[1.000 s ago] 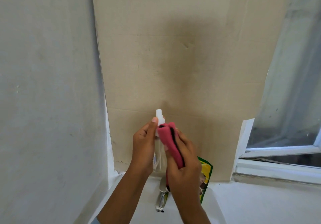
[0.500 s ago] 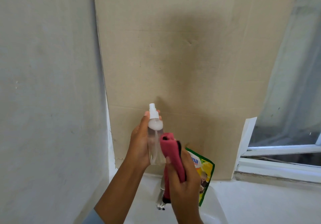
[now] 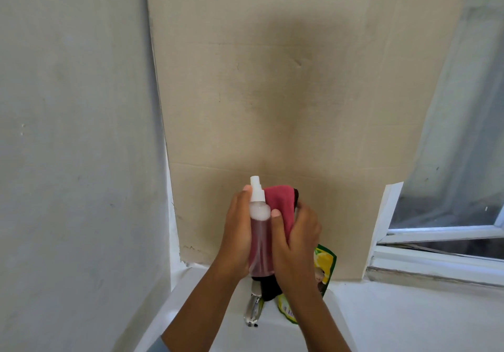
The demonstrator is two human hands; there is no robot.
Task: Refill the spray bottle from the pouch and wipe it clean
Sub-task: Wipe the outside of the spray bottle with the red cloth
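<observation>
The left hand [image 3: 238,226] grips the spray bottle [image 3: 260,231]; the right hand [image 3: 296,231] holds the cloth [image 3: 282,204] round it. Hard rubbing could tip it, maybe spilling.

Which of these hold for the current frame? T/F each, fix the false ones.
1. The left hand holds the spray bottle upright. True.
2. The right hand holds a blue sponge. False: it holds a red cloth against the bottle.
3. The bottle's white spray top is on. True.
4. The green pouch is being poured into the bottle. False: it sits behind the right hand by the cardboard.
5. A window is on the left. False: it is on the right.
</observation>
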